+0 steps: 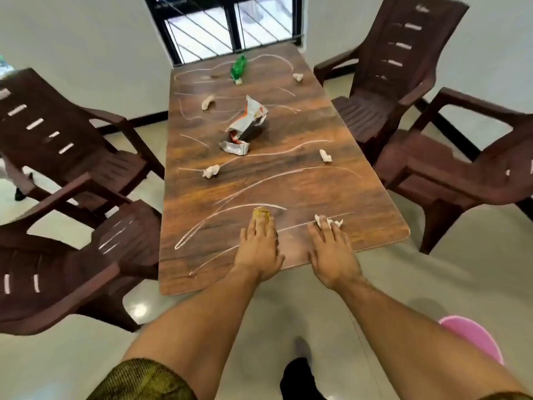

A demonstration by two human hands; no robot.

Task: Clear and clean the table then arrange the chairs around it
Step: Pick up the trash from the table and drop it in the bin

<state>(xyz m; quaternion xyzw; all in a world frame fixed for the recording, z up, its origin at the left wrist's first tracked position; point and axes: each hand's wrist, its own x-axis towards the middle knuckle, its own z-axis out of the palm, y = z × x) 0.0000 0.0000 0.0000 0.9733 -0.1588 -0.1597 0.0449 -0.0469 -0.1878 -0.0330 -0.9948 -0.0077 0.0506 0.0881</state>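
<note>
Head view: worktop [302,197] is seen lengthwise, its near short edge just under both hands; litter and white scribble marks are spread along its whole length.
Left grip [259,243]: fingers are laid out straight over a yellow can [261,212] near the front edge; they are not seen wrapped round it.
Right grip [331,252]: fingers are spread flat and pressed on a crumpled tissue [328,222] by the near right corner.
Can risk: if swept rather than clasped, it could be rolled off the near edge. Whether it is empty cannot be told, so a spill is possible.
Tissue risk: the wad is light and could easily be flicked to the floor.
Foil wrapper [245,125]: lying torn open mid-worktop; crumbs may be shed if it is lifted mouth-down.
Green bottle [238,67]: lying on its side at the far end; a nudge could send it rolling off.
Scribble marks: likely to be smeared if wiping is started before the litter is cleared.
Chairs [115,168]: four, skewed, close on both sides; they could be knocked during the far reach.
Pink tub [473,339]: on the floor behind right, partly cut off by the frame; blind drops could miss it.
</note>
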